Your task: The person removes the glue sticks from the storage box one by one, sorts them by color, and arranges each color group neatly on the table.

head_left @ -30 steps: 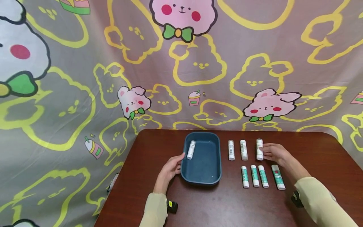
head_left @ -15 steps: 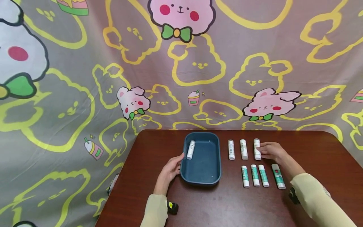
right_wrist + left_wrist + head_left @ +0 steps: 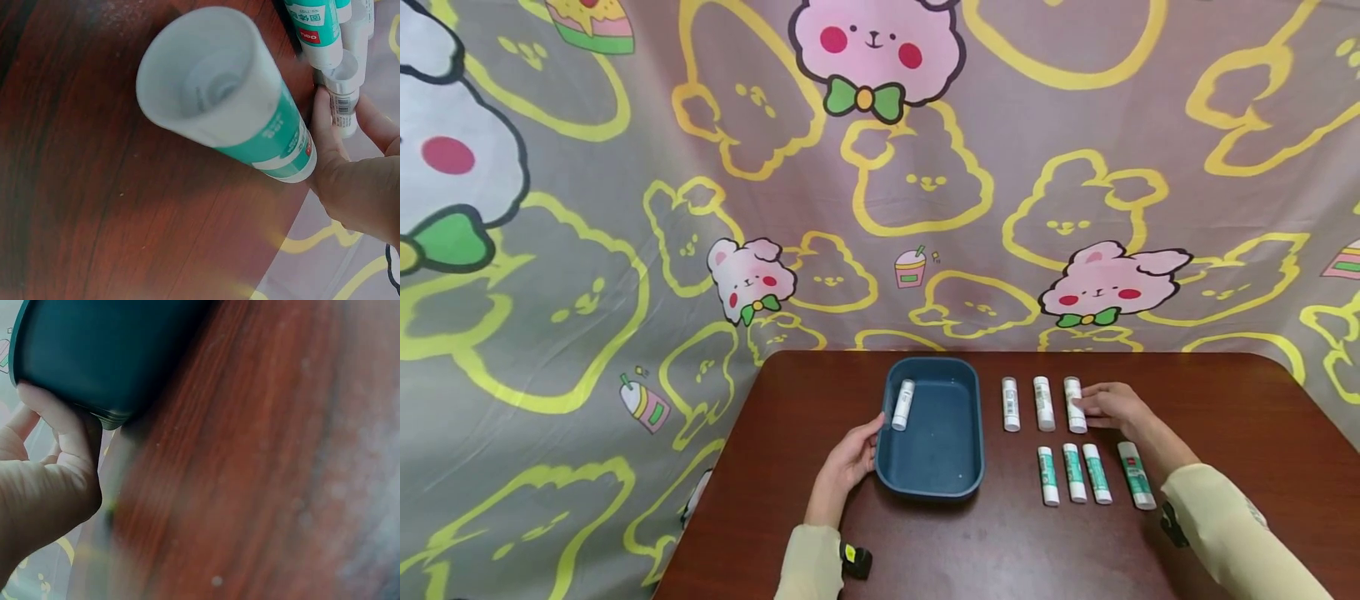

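Observation:
My left hand (image 3: 852,454) holds the left side of a dark blue tray (image 3: 940,454), its thumb at the rim. In the left wrist view, the fingers meet the tray's outer wall near a corner. One white glue stick (image 3: 903,406) lies inside the tray along its left side. To the right, my right hand (image 3: 1116,407) pinches a white glue stick (image 3: 1073,398) between thumb and fingers; the right wrist view shows that glue stick (image 3: 342,103) partly behind others. Two more white glue sticks, the middle one (image 3: 1043,404) and the left one (image 3: 1011,404), are left of it.
Nearer the front lie several green-and-white glue sticks, including a thicker one (image 3: 1137,477) below my right wrist and a slimmer one (image 3: 1048,477) at the row's left end. A patterned cloth (image 3: 955,250) hangs behind the brown table (image 3: 970,550).
My right hand has shifted left with the white glue stick, bringing it closer to the other two white ones. The left hand stays at the tray. The head view has tilted slightly up.

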Available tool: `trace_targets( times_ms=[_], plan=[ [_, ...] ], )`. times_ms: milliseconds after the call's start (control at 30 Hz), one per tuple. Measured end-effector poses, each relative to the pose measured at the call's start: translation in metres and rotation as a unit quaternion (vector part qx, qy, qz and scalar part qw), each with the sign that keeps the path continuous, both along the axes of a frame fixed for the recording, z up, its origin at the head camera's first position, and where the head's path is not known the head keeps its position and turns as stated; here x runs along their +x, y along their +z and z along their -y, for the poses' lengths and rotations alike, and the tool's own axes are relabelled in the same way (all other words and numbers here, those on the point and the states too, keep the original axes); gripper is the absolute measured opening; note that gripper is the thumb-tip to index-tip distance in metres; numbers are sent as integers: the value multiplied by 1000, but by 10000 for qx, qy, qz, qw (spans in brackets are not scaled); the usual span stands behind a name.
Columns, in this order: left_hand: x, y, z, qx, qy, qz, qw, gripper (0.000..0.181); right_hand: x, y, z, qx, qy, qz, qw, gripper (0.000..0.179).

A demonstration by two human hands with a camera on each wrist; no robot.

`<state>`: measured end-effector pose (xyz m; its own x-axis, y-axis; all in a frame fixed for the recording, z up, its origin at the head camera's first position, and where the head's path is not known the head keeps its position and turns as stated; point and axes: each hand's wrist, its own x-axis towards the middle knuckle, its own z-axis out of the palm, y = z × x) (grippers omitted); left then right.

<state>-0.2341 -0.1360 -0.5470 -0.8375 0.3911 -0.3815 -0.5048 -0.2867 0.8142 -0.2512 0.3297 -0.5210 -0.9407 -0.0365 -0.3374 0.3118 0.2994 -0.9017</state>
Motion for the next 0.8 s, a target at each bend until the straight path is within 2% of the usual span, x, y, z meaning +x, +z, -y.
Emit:
trace_targets(
  times_ms=[200, 467, 800],
  plan=[
    [0, 1, 0, -41, 10, 8, 10000, 29, 1, 2, 1, 209, -38, -15, 9998, 54],
    [-1, 0, -1, -55, -7, 20, 10000, 31, 3, 6, 7, 784, 33, -385, 9962, 47],
    [-1, 0, 2, 18, -40, 117, 9999, 32, 2, 4, 9, 836, -170, -332, 9958, 44]
  ],
)
